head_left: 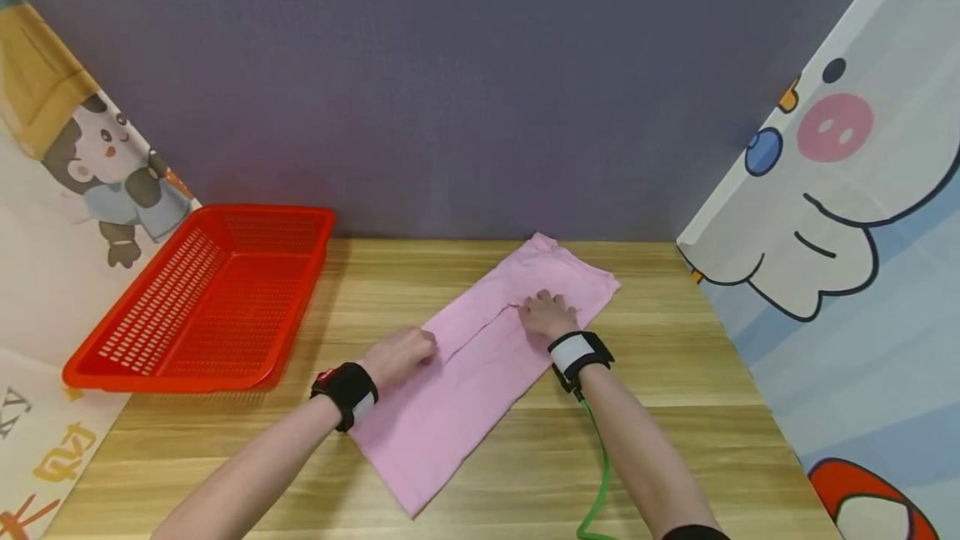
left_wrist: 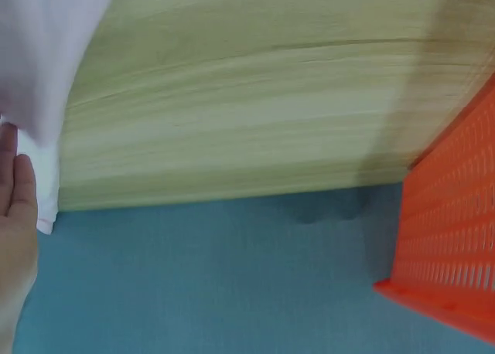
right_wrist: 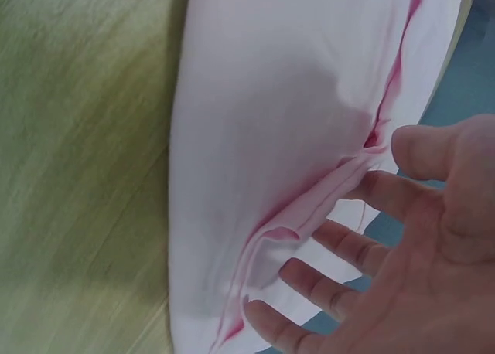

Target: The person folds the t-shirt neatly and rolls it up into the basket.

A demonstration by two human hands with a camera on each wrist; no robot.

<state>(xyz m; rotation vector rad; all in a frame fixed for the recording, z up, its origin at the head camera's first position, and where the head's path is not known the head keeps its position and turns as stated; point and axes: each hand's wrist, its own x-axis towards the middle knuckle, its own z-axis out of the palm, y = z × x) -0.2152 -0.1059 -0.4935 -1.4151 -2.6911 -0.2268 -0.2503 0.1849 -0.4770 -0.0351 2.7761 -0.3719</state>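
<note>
Pink cloth (head_left: 465, 407) slantwise on wood-grain desk (head_left: 660, 407)

Far left: pale panel with a cartoon figure (head_left: 131, 182) in a yellow hat. In front of it, a red basket (head_left: 172, 384) with slotted walls, at the left of the desk, near the back wall (head_left: 450, 90), which is plain and grey-purple.

Next, left hand (head_left: 401, 355), back uppermost, black strap (head_left: 347, 394) at the wrist. It lies at the cloth's left long edge, between basket and most of the cloth. Left wrist view: two fingers visible, fingertips at the cloth; thumb hidden. Cannot tell whether the hand pinches the fabric.

Centre: cloth in a long strip, near end toward the front of the desk, far end close to the back wall. A layer edge runs lengthwise along its middle; fabric bunched at the far end.

Right of centre, right hand (head_left: 546, 315), over the far half of the cloth. Fingers spread and slightly bent, thumb apart, fingertips at the raised layer edge; no pinch seen. Black-and-white strap (head_left: 581, 354) on the wrist, green cable (head_left: 603, 473) trailing toward the front.

Far right: panel with a white pink-snouted cartoon animal (head_left: 885, 215).
</note>
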